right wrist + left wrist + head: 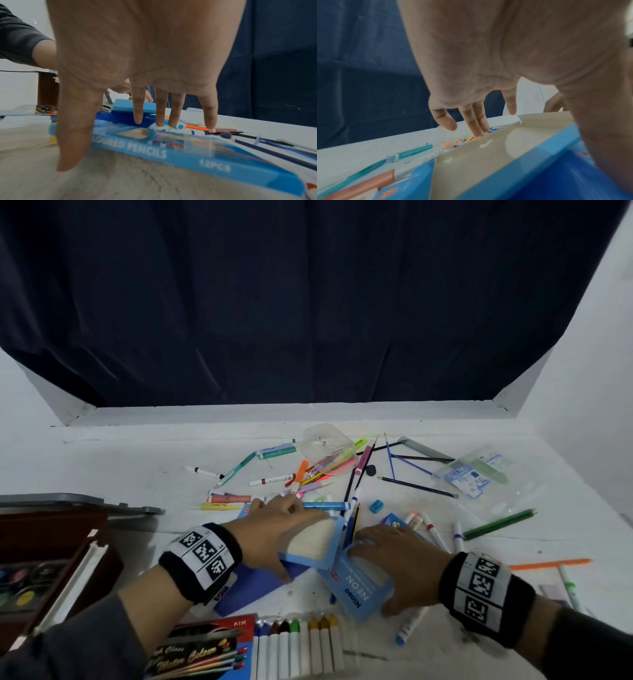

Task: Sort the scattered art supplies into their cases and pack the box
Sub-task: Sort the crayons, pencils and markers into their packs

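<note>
Cardboard pencil box (359, 590), flat and glossy blue, lies under right hand (397, 556) fingers (208, 115), spread straight.

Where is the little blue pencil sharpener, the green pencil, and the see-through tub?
blue pencil sharpener (375, 505), head view, middle of its body.
green pencil (499, 523), head view, midway along its shaft.
clear plastic tub (327, 445), head view, its see-through side wall.

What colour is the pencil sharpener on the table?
Blue, clearest in the head view: the pencil sharpener.
</note>
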### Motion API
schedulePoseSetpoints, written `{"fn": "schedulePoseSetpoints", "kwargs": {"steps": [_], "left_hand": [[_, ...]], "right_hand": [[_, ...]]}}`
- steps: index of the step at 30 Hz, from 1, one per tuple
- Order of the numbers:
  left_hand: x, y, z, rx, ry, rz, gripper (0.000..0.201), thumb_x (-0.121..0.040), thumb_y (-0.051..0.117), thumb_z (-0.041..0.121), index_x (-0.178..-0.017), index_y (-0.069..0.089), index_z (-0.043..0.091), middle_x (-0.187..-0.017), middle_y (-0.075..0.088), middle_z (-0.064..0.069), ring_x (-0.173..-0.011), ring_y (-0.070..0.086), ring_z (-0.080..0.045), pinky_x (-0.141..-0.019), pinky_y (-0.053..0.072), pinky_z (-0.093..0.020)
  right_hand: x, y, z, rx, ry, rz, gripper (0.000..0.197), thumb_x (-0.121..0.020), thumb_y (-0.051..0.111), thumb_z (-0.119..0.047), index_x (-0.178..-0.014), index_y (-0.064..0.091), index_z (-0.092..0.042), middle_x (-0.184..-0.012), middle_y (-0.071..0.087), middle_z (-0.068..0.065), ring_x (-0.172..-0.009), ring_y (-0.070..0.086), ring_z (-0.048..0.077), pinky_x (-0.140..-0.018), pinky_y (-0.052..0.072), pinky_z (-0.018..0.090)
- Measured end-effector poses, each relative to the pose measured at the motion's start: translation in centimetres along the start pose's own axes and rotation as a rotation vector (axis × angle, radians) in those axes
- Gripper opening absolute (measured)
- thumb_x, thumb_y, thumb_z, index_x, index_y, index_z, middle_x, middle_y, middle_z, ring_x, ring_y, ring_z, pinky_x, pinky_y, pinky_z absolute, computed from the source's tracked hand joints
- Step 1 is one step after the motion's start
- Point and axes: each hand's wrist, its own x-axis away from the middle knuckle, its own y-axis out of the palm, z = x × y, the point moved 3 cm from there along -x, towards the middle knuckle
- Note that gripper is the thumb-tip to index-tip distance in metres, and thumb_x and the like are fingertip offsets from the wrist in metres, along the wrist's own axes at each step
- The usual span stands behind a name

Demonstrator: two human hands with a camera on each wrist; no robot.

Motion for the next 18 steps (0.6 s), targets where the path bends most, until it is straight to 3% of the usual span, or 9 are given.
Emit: {"fn": "schedulePoseSetpoints", "kwargs": {"steps": [3, 5, 8, 13, 18], "left_hand": [[-0.9, -0.4, -0.2, -0.079, -0.038, -0.033, 0.124, -0.061, 0.085, 0.062, -0.152, 0.0, 0.054, -0.158, 0.004, 0.002, -0.144, 0.008, -0.02, -0.108, 0.021, -0.048], [-1.6, 0.0, -0.4, -0.081, -0.034, -0.057, 0.126, -0.061, 0.082, 0.069, -0.153, -0.003, 0.05, -0.164, -0.002, 0.002, -0.15, 0.001, -0.021, -0.111, 0.017, -0.052], [-2.7, 1.0, -0.7, -0.088, -0.005, -0.027, 0.122, -0.059, 0.076, 0.077, -0.152, 0.003, 0.048, -0.16, 0.016, 0.006, -0.146, 0.016, -0.021, -0.107, 0.023, -0.053], [-3.1, 0.8, -1.2, -0.044, -0.051, 0.101, 0.115, -0.058, 0.071, 0.081, -0.152, 0.014, 0.044, -0.146, 0.033, 0.01, -0.134, 0.03, -0.015, -0.092, 0.02, -0.042], [-1.8, -0.7, -1.5, 0.118, -0.075, 0.268, 0.115, -0.058, 0.068, 0.084, -0.152, 0.015, 0.044, -0.128, 0.033, 0.015, -0.124, 0.032, -0.003, -0.112, 0.019, -0.043]], "right_hand": [[-1.2, -0.5, 0.6, 0.001, -0.02, -0.058, 0.101, -0.068, 0.083, -0.05, -0.15, 0.028, -0.028, -0.152, 0.031, -0.003, -0.14, 0.026, 0.018, -0.117, 0.018, 0.039], [-1.9, -0.5, 0.7, 0.025, -0.026, -0.081, 0.103, -0.068, 0.084, -0.048, -0.151, 0.027, -0.027, -0.153, 0.031, -0.001, -0.141, 0.026, 0.019, -0.117, 0.019, 0.043], [-2.6, -0.2, 0.9, 0.033, -0.037, -0.088, 0.105, -0.065, 0.085, -0.05, -0.15, 0.027, -0.029, -0.152, 0.032, -0.001, -0.14, 0.028, 0.021, -0.116, 0.023, 0.051], [-2.1, -0.7, 1.5, 0.077, 0.085, -0.044, 0.112, -0.06, 0.084, -0.058, -0.15, 0.021, -0.033, -0.143, 0.032, 0.001, -0.13, 0.034, 0.025, -0.113, 0.024, 0.051], [-0.5, -1.6, 2.4, 0.012, 0.223, 0.11, 0.116, -0.058, 0.078, -0.067, -0.15, 0.015, -0.037, -0.14, 0.029, -0.001, -0.127, 0.035, 0.022, -0.112, 0.027, 0.047]]}}
